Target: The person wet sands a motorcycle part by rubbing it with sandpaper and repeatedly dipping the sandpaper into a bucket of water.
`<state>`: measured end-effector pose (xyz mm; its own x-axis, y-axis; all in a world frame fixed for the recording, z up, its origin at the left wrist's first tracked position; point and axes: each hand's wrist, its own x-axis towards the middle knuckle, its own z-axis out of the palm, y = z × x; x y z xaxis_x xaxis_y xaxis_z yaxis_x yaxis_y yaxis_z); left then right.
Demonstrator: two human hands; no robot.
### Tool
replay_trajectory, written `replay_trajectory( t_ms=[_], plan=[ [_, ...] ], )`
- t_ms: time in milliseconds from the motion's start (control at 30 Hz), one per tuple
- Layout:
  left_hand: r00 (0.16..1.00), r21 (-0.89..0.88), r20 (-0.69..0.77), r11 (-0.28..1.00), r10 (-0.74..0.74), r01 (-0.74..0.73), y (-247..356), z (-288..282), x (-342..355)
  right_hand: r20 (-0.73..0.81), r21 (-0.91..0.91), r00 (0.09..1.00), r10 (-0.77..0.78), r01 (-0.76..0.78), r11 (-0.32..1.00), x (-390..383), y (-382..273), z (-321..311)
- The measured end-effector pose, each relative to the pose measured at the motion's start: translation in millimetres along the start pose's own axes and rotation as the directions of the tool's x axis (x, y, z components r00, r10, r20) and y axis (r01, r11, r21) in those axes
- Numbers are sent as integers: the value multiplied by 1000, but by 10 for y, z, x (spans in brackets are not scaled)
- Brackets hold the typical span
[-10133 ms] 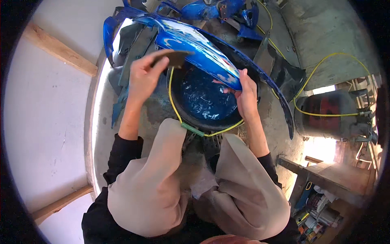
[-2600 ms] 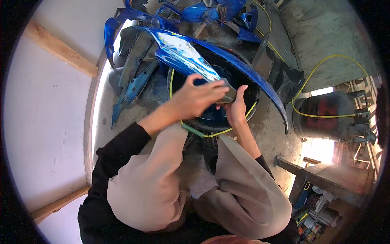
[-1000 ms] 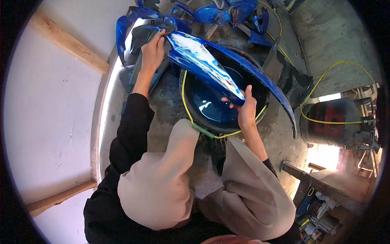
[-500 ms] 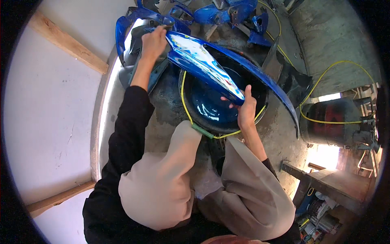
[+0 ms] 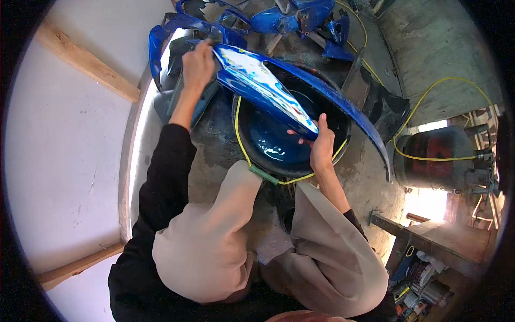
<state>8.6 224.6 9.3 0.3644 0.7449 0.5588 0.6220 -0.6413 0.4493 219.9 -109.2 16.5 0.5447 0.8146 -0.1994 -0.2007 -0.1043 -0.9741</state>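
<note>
A glossy blue plastic motorcycle body panel (image 5: 268, 80) with white worn-looking patches and a long curved arm is held tilted over a round dark tub (image 5: 237, 137) of water. My left hand (image 5: 197, 67) is closed at the panel's upper left end, its fingertips partly hidden and slightly blurred. At the panel's lower right tip, my right hand (image 5: 323, 147) grips the edge, thumb on top and fingers underneath. The long arm of the panel sweeps past the tub's right side toward the floor.
Several blue body panels (image 5: 295, 20) lie on the floor beyond the tub. A yellow hose (image 5: 242, 129) with a green sleeve (image 5: 263, 174) runs round the tub's near rim. A dark tank (image 5: 437, 158) and wooden bench (image 5: 429, 241) stand right; a white wall (image 5: 70, 150) rises left.
The panel and both hands sit slightly further left in the view, as does the scene around them. My left hand has shifted a little along the panel's end; both hands keep their hold.
</note>
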Motion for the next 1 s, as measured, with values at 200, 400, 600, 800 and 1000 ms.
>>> replay_trajectory(
  t_ms=[200, 400, 600, 800, 1000],
  plan=[
    [921, -202, 41, 905, 389, -373, 840, 34, -334, -43, 22, 999, 15, -14, 1000, 13, -60, -185],
    [998, 240, -39, 970, 39, -29, 273, -70, -63, 27, 62, 1000, -1, 0, 998, -4, 5, 82],
    [877, -112, 105, 882, 468, -457, 1462, 127, -682, -35, 52, 998, 53, -51, 997, 22, -12, -195],
    [1000, 203, -14, 979, 11, -8, 533, -63, -82, 32, 57, 999, 12, -14, 998, -12, -50, 13],
    [945, -108, 65, 943, 322, -314, 1242, 138, -452, -3, 8, 1000, 6, -6, 1000, 14, -6, -220]
  ],
)
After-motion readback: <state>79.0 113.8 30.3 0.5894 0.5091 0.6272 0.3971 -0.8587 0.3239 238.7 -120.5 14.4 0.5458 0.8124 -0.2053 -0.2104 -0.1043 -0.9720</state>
